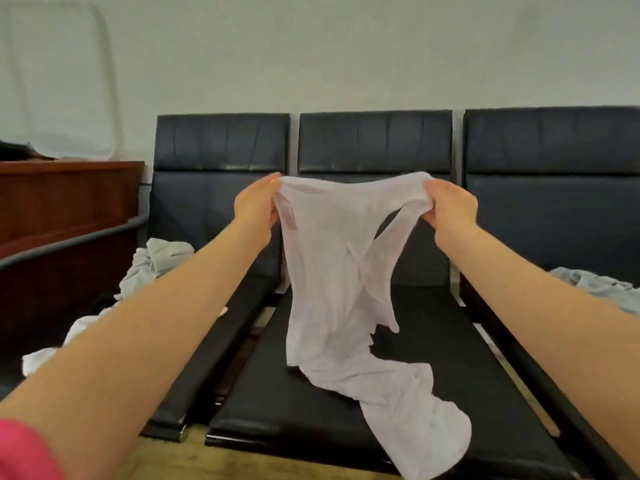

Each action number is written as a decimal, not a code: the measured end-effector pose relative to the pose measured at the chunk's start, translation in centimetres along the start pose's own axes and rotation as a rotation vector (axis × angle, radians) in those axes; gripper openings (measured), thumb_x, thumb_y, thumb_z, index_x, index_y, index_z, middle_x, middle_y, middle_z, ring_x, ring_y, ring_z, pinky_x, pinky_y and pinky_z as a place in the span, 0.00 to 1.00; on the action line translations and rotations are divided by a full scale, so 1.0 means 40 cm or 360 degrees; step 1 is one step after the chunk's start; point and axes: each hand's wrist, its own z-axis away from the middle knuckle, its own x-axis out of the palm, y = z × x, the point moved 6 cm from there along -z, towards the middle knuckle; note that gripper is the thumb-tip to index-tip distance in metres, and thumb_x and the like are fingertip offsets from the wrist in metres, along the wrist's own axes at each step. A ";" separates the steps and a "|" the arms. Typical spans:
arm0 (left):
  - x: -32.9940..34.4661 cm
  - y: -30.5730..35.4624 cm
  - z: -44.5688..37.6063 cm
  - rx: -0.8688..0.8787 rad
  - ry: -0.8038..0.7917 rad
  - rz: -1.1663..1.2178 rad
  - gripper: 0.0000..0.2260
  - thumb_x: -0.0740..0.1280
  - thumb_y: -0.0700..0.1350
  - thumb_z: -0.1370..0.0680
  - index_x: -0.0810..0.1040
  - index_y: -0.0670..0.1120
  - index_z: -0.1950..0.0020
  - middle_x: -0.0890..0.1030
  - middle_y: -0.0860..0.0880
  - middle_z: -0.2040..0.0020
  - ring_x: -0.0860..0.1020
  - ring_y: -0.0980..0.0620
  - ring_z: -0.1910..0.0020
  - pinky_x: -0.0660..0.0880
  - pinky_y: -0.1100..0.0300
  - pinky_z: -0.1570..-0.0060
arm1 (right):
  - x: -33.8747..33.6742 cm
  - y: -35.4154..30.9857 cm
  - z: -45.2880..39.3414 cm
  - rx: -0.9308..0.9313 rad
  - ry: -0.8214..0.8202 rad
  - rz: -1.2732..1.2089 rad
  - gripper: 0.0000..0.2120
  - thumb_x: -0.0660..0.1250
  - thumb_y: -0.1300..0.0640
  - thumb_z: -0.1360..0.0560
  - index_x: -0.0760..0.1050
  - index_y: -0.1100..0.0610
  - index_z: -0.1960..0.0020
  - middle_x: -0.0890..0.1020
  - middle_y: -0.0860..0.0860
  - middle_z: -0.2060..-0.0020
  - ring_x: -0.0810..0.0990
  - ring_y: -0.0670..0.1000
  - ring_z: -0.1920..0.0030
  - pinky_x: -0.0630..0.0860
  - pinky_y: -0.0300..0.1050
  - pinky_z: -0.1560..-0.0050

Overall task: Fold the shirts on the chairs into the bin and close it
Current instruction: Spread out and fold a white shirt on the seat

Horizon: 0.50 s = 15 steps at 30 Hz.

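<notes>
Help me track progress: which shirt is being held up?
The pale lilac shirt over the middle chair, pinched by both hands; the crumpled ones on the side chairs lie untouched.

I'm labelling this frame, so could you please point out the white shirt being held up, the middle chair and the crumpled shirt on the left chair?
White shirt (332,258), head view, hanging body.
Middle chair (375,143), head view, backrest.
Crumpled shirt (159,261), head view, top of heap.
</notes>
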 end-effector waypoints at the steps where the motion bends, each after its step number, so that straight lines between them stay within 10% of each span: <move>1: 0.028 0.063 -0.016 0.0037 0.0005 0.0041 0.08 0.67 0.39 0.23 0.81 0.48 0.46 0.82 0.48 0.49 0.80 0.52 0.54 0.78 0.57 0.44 | 0.022 -0.052 -0.015 -0.0010 -0.0018 -0.0057 0.08 0.67 0.61 0.24 0.79 0.56 0.46 0.82 0.52 0.54 0.81 0.50 0.54 0.80 0.44 0.52; 10: 0.199 0.459 -0.045 0.0405 -0.0146 0.0587 0.11 0.68 0.32 0.25 0.81 0.40 0.44 0.81 0.46 0.55 0.81 0.51 0.57 0.79 0.60 0.49 | 0.137 -0.475 -0.054 -0.0342 -0.0185 -0.0531 0.10 0.66 0.66 0.25 0.75 0.58 0.64 0.78 0.53 0.68 0.77 0.49 0.71 0.74 0.41 0.65; 15: 0.229 0.430 -0.054 0.0464 -0.0296 0.0243 0.06 0.69 0.34 0.25 0.80 0.45 0.58 0.80 0.48 0.57 0.80 0.50 0.56 0.78 0.60 0.51 | 0.111 -0.480 -0.073 -0.0418 -0.0169 -0.0471 0.09 0.66 0.68 0.26 0.77 0.59 0.63 0.82 0.50 0.70 0.81 0.46 0.71 0.75 0.36 0.68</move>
